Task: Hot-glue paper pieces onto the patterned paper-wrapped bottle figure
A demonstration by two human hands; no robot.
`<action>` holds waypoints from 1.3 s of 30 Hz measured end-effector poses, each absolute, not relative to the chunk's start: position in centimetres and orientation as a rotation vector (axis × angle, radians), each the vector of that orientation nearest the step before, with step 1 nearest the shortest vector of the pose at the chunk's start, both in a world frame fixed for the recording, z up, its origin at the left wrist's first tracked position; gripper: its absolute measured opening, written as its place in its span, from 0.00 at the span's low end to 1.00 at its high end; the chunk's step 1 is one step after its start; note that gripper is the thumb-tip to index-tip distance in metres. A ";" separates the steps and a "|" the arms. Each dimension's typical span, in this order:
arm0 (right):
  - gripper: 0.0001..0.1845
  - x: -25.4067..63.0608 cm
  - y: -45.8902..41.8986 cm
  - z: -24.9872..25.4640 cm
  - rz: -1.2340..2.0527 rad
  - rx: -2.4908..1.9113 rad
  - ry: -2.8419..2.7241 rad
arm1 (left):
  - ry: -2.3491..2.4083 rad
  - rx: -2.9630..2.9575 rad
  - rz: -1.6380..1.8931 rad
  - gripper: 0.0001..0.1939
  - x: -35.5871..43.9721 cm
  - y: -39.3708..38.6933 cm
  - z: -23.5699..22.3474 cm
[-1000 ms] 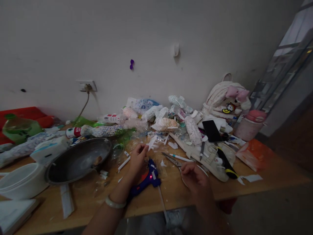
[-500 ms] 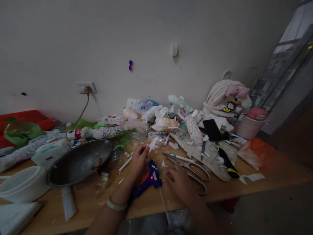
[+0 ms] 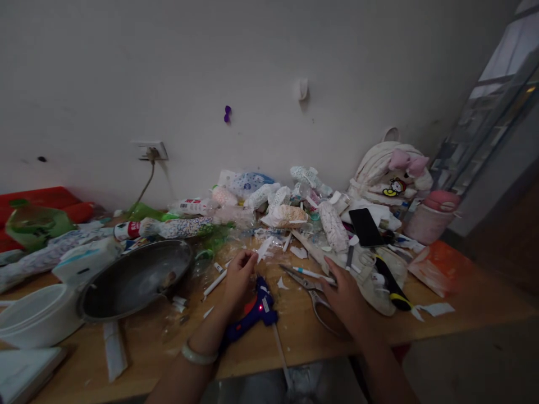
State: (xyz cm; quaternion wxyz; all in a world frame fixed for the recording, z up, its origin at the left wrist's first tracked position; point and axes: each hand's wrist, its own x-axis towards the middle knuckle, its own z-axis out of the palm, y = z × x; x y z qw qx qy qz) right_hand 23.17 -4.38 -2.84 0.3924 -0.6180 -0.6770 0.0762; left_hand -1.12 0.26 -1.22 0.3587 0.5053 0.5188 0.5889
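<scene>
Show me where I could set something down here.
Bare wood shows at the front, between the blue glue gun and the scissors, and between the white strip by the pan and the bracelet. More shows right of the orange bag. The back is crowded: patterned bundles pile along the wall up to the backpack.

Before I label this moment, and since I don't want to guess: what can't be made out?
In the head view:
1) Scissors: handles partly hidden by the right hand; whether it grips them can't be told.
2) Blue glue gun: handle end hidden behind the left forearm.
3) White scrap: lower end hidden by the left hand; pinched or just behind, unclear.
4) White box: cut off by the left edge.
</scene>
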 end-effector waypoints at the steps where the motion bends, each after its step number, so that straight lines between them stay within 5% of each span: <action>1: 0.23 23.6 -4.3 -3.0 0.175 -1.568 -1.725 | 1.338 1.306 1.519 0.17 -1.1 0.3 -1.2; 7: 0.12 23.4 -4.7 -3.7 0.204 -1.595 -1.875 | 1.309 1.335 1.528 0.17 -1.2 0.4 -1.4; 16: 0.16 23.4 -2.2 -0.3 0.348 -1.690 -2.071 | 1.317 1.343 1.538 0.16 -1.1 0.2 -1.1; 22: 0.25 24.0 0.8 2.1 0.026 -1.729 -1.880 | 1.335 1.343 1.520 0.17 -1.1 0.3 -1.1; 27: 0.12 23.1 0.5 1.3 0.081 -1.586 -2.194 | 1.342 1.367 1.539 0.17 -0.9 0.2 -0.9; 36: 0.08 21.8 2.1 -0.1 0.147 -1.689 -2.538 | 1.404 1.493 1.493 0.14 -1.6 0.2 -0.8; 39: 0.14 22.6 3.0 0.5 0.262 -1.612 -2.538 | 1.418 1.646 1.406 0.13 -2.5 0.4 -0.2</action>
